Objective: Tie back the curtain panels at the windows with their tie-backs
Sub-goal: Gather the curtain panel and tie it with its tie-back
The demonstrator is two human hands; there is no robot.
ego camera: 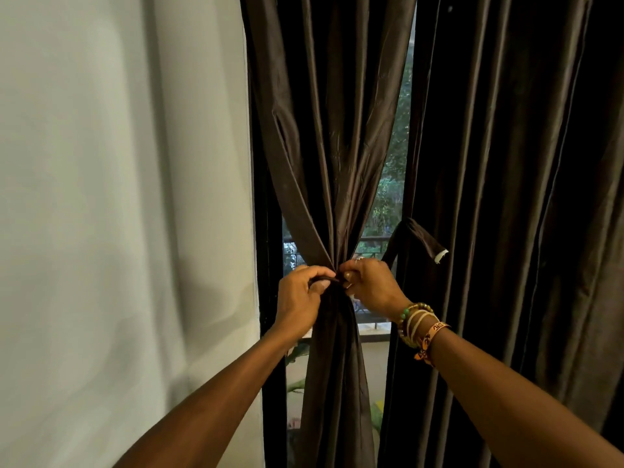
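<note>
Brown curtain panel (332, 146), gathered at mid-height beside the white wall (118, 197). The left hand (297, 298) and right hand (371, 288), nearly touching, each pinch the dark tie-back (326, 280) at the gather. A second tie-back (422, 239) dangles on the right panel (506, 163).

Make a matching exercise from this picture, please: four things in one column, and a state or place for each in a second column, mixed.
1. left curtain panel
2. right curtain panel
3. bracelets
4. wall

a. on the right wrist
b. hanging straight, not gathered
c. pale, at the far left
d. gathered, gripped by left hand and right hand

Pairs: 1-d, 2-b, 3-a, 4-c.
</note>
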